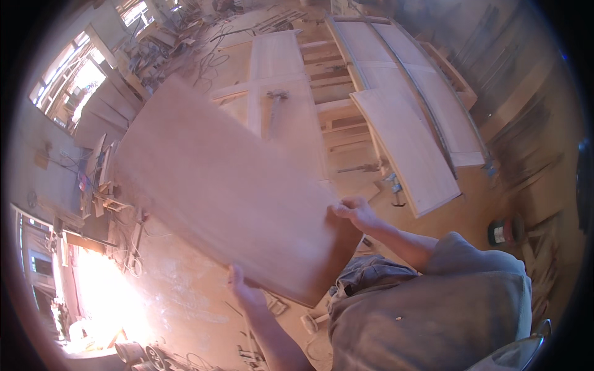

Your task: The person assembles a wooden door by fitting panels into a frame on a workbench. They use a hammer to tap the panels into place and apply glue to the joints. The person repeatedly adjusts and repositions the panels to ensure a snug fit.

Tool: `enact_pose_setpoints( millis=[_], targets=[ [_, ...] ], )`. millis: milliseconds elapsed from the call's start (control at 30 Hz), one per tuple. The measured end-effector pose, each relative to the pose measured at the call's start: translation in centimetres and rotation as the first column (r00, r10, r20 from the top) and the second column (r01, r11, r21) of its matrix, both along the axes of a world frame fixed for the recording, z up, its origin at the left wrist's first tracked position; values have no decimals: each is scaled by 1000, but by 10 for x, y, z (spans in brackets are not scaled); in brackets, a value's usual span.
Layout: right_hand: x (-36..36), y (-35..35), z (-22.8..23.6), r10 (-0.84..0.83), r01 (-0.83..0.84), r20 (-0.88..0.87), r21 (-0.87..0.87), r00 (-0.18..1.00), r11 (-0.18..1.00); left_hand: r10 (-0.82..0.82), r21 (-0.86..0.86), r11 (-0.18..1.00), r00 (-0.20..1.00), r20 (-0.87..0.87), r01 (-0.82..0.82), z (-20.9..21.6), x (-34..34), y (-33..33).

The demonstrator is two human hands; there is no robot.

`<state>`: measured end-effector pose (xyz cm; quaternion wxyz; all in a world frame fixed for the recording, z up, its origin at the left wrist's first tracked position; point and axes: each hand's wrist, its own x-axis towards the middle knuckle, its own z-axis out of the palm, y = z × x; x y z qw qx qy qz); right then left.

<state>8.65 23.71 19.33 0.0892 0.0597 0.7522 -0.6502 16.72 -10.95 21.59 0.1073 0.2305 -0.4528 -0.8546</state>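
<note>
A large rectangular wooden panel [229, 191], light brown and smooth, is held up in front of me and slants from the upper left to the lower right. My left hand [247, 294] grips its lower left edge, thumb up and the other fingers hidden beneath. On the opposite edge, close to my body, my right hand [356, 213] is closed around the board. The panel's near end lies in shadow by my waist. Beyond the panel, a clamp-like metal tool [276, 108] rests on a pale wooden door-like frame.
Long framed wooden panels [408, 80] lie at the far right, with a narrower board [408, 151] overlapping them. A blue clamp [396, 188] sits by that board. A dark round can [505, 232] stands at right. Timber and cables clutter the left wall, near a bright doorway [108, 297].
</note>
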Motion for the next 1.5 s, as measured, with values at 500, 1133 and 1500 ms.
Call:
enact_pose_setpoints(
  millis=[500,1133,1500],
  targets=[
    [-245,-321,38,356,-312,-9,463,934,830,249,-55,968,966,75,-245,47,-197,-325],
    [-283,-569,-50,-684,933,710,-340,170,-121,-411,170,912,840,355,374,-47,-566,-439],
    [-230,-675,-100,-891,928,346,-120,-295,-354,-809,380,587,499,311,715,-156,-716,-467]
  ],
)
